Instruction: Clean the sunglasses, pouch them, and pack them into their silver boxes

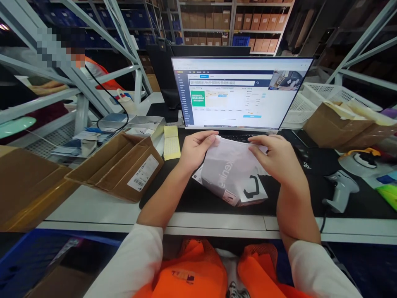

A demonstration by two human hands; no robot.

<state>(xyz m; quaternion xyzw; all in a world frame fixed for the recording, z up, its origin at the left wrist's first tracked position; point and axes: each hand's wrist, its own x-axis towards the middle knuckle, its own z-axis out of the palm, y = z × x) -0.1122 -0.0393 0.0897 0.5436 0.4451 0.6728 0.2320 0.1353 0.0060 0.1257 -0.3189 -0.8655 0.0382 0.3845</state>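
I hold a white plastic pouch (233, 174) with grey lettering and a black mark over the black desk mat (186, 190), in front of the monitor (238, 93). My left hand (194, 149) pinches the pouch's top left edge. My right hand (276, 157) grips its top right edge, fingers curled over it. The pouch's lower end rests on the mat. A keyboard (237, 135) lies partly hidden behind my hands.
An open cardboard box (119, 165) with a barcode label sits at the left, a yellow label pad (171, 142) beside it. A grey barcode scanner (341, 190) and tape dispenser (361, 159) lie at the right, with another cardboard box (338, 124) and white basket (325, 93). Another person (93, 70) is behind the rack.
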